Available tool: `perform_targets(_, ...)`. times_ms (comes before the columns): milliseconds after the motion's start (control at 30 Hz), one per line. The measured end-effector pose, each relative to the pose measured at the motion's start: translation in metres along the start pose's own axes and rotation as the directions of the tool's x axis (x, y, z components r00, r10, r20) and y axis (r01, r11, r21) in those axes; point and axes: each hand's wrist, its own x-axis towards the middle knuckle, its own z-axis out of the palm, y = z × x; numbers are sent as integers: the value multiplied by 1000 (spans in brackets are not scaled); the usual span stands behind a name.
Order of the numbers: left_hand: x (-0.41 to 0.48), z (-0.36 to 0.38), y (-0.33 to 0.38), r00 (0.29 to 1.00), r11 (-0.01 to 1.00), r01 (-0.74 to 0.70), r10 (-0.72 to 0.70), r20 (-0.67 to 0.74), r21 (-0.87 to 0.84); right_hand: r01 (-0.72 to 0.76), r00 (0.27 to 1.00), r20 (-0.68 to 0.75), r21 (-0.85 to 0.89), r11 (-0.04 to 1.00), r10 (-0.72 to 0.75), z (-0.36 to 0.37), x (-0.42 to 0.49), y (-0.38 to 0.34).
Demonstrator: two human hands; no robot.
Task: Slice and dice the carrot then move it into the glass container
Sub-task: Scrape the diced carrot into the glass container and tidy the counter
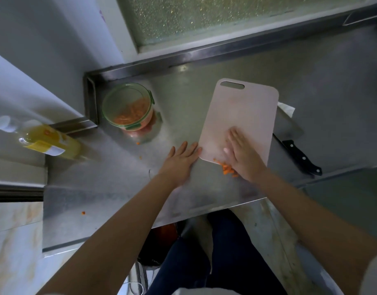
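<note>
Both hands flat, fingers straight: left hand touches cutting board edge; right hand on board.

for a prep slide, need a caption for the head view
Flat right hand touches orange carrot dice at the edge of a pale plastic cutting board; left hand rests on steel counter.

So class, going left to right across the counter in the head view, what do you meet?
Yellow bottle → glass container → left hand → cutting board → knife.
</note>
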Motion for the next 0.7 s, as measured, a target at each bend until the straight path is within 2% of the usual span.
perform_targets(100, 0, -2, -1, 1000, 1000, -1, 1, 13, 2, 145, 983, 132, -113, 983, -130, 13, -11, -6)
perform_targets(200, 1, -2, -2, 1000, 1000, -8, 8, 25, -4, 321, 932, 181, -4, 947, -315, 17, -41, -21)
perform_targets(300, 2, 0, -1, 1000, 1000, -8, 8, 16, 7, 222, 959, 159, 106, 969, -237, 0, -38, -15)
perform_targets(367, 1, 0, -1, 1000, 1000, -2, 2, 12, 12, 49, 992, 115, 68, 997, -56, -2, -25, -2)
perform_targets(400, 1, 1, 0, 1000, 1000, 1, -1, 9, 16, 12, 994, 112, 22, 1000, -14, -2, -21, 0)
perform_targets(467, 1, 0, 0, 1000, 1000, 2, -2, 10, 22, 118, 983, 145, -19, 993, -114, 10, -26, -6)
perform_targets(533, 1, 0, 0, 1000, 1000, 0, 0, 16, 18, 221, 951, 217, 17, 975, -219, 20, -43, -20)
perform_targets(600, 1, 0, 0, 1000, 1000, -1, 1, 14, 16, 235, 936, 250, 74, 969, -247, 15, -58, -29)
perform_targets(667, 1, 1, 0, 1000, 1000, -2, 2, 0, 14, 149, 983, 92, 99, 984, -158, 12, -62, -23)
perform_targets(700, 1, 2, -1, 1000, 1000, -3, 3, -9, 14, 53, 998, 12, 106, 993, -55, 11, -65, -16)
